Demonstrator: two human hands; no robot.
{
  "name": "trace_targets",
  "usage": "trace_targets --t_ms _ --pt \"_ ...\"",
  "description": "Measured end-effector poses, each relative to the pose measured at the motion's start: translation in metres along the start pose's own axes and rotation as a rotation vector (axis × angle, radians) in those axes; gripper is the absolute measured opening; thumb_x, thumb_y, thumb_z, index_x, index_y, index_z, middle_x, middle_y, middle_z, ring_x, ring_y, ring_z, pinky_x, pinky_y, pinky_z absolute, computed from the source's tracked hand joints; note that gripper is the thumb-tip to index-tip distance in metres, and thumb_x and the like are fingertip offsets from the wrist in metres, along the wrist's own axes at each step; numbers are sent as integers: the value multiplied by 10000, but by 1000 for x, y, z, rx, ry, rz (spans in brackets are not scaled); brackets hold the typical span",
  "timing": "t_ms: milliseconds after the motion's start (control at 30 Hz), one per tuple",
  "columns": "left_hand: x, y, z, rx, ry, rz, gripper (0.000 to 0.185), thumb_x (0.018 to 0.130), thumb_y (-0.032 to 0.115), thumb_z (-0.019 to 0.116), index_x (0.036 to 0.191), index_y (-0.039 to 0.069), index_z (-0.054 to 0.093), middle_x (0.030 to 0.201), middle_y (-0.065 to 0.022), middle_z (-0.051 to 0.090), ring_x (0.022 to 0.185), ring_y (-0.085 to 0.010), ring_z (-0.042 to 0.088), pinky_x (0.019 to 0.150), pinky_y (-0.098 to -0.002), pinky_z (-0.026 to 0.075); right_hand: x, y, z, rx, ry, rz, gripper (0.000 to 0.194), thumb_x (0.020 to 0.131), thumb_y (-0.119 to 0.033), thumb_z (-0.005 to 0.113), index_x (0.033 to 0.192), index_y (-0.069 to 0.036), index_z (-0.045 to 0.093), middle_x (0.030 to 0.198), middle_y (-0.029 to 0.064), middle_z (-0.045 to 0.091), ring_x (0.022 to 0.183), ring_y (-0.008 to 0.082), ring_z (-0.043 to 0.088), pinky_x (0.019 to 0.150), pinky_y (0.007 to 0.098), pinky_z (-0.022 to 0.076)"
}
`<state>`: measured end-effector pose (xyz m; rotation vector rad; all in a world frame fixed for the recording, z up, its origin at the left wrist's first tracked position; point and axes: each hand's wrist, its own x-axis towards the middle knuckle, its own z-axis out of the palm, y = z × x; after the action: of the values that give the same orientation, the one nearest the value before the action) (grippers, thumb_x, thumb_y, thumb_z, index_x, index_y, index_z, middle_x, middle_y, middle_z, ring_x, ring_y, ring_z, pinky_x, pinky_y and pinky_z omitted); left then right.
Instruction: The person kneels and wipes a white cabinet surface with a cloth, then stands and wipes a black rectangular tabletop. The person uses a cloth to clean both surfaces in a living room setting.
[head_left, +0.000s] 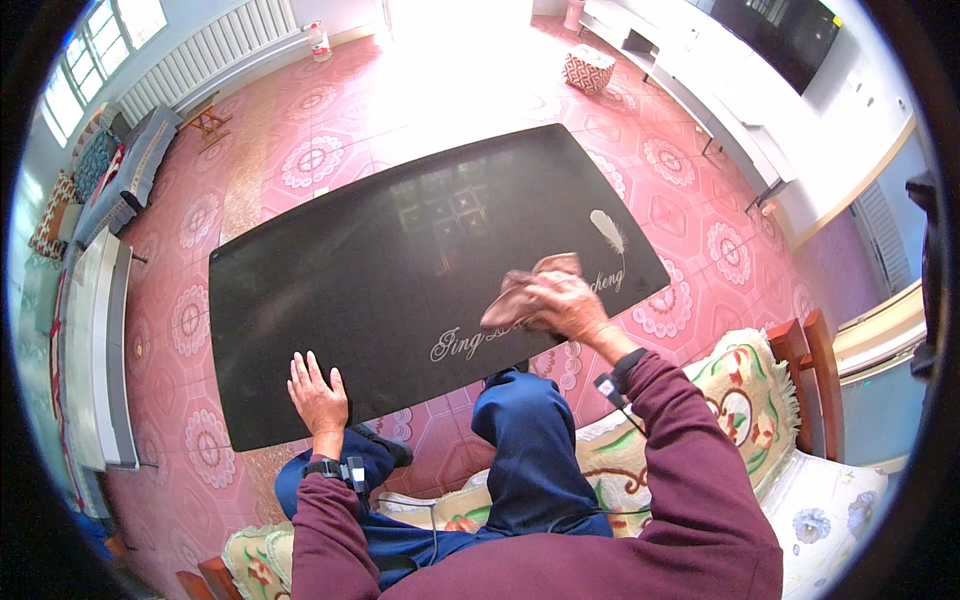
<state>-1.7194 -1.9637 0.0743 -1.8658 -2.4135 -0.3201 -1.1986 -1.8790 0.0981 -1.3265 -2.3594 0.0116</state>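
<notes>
A black glossy table top (322, 277) lies before my knees, with white script lettering and a white feather print (609, 230) toward its right end. My right hand (566, 304) grips a brownish-pink cloth (517, 300) over the lettering near the front edge; hand and cloth are somewhat blurred. Part of the lettering is hidden beneath them. Flat on the table's near left part rests my left hand (316, 394), fingers spread, holding nothing. Each wrist wears a strap with a small device.
I sit on a wooden-armed bench with patterned cushions (742, 405). A white table (112, 337) and a sofa (127, 172) stand at left. Behind are a patterned pouf (589, 69), a bottle (319, 43), and a small wooden stool (205, 124). A long low cabinet (697, 105) lines the right wall.
</notes>
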Motion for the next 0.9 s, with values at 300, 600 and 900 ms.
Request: trace_targets --t_ms 300,600,900 --pt "-1 -2 6 47 25 14 681 1028 389 613 1591 39 458 1682 -215 391 1556 -379 368 1264 -570 291 -28 165 -24 -343 171 716 476 977 -342 683 1399 -123 672 1393 186 659 1302 389 600 1115 486 463" --pt "-3 2 1 7 33 11 711 1021 411 622 1599 34 451 1687 -216 383 1569 -380 350 1272 -585 275 85 67 52 -5 87 293 483 892 -241 797 1347 -102 713 1423 155 671 1364 354 579 1193 466 415" --pt "-2 1 -3 -46 24 -6 705 1023 423 622 1596 45 462 1678 -214 396 1568 -365 355 1274 -574 277 175 -112 89 290 -77 -313 500 824 -236 833 1283 -106 685 1314 177 654 1324 405 576 1129 532 455"
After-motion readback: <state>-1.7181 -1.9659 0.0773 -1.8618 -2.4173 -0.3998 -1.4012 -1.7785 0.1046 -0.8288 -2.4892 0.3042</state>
